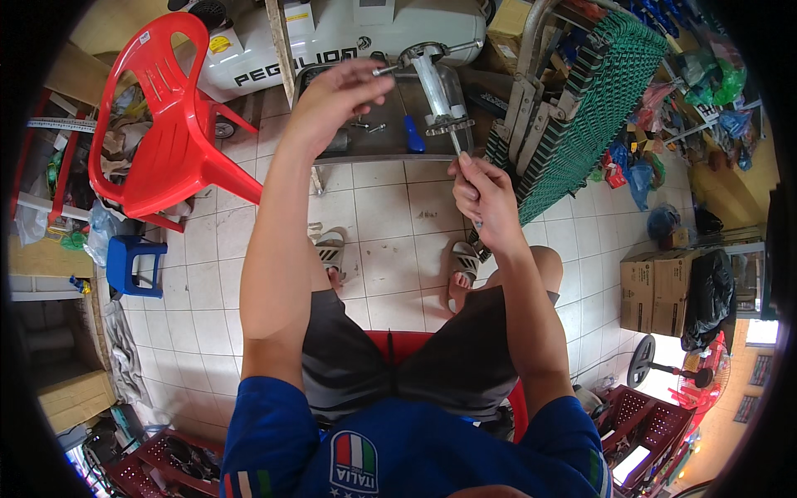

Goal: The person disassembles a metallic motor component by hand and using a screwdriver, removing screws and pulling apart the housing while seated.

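Note:
A silver metal cylinder [432,83] stands tilted over a dark low table [378,149]. It has a flange at its far end and a toothed disc [449,126] at its near end. Two thin rods stick out sideways from the flange. My left hand [336,101] is by the left rod's tip [384,71], fingers loosely bent and apart; whether they touch it is unclear. With fingers wrapped round, my right hand [483,197] grips a slim metal rod [456,144] below the toothed disc. A blue-handled screwdriver [413,135] lies between the hands, near some small metal parts [376,128].
Behind the table lies a white air tank [332,46]. A red plastic chair [162,166] and a blue stool [135,266] stand left. A green woven folding chair [573,124] leans close by my right hand. Cardboard boxes [656,292] are farther right.

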The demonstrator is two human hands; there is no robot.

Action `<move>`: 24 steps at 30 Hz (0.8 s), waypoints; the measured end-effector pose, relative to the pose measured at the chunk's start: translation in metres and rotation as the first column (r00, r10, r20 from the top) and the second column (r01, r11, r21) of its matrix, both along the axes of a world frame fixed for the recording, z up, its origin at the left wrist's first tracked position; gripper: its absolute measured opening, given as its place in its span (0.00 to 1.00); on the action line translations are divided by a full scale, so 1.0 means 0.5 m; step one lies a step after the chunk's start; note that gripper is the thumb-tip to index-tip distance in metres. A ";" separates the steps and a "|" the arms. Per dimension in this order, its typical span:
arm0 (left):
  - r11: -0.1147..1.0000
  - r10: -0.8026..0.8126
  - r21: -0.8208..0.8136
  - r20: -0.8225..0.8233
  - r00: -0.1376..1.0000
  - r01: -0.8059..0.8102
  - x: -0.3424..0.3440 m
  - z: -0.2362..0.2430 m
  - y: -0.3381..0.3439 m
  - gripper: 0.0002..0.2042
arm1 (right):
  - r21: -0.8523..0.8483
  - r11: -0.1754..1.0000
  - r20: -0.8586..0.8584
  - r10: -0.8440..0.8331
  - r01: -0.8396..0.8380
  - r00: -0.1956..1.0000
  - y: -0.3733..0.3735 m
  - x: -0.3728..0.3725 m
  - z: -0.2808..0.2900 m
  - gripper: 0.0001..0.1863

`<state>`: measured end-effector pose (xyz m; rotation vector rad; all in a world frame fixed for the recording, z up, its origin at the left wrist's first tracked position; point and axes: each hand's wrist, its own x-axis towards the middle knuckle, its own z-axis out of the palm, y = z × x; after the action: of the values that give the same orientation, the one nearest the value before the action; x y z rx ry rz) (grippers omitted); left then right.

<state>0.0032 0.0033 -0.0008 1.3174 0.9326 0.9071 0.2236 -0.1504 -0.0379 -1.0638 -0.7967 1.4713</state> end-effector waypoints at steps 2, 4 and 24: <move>0.980 0.131 0.148 0.032 0.991 -0.135 0.013 0.000 -0.013 0.25 | -0.003 1.000 0.011 -0.008 0.008 1.000 -0.001 -0.001 0.003 0.17; 0.994 0.110 0.003 0.077 0.991 -0.110 0.009 0.007 -0.010 0.25 | -0.005 1.000 0.009 -0.011 0.011 1.000 -0.001 -0.001 0.004 0.16; 0.999 -0.009 -0.034 -0.011 1.000 0.009 -0.005 0.004 0.004 0.26 | -0.002 1.000 0.002 -0.005 0.005 1.000 0.000 -0.001 0.002 0.17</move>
<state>0.0009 0.0050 0.0011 1.2984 0.9461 0.8739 0.2230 -0.1505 -0.0368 -1.0678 -0.7932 1.4671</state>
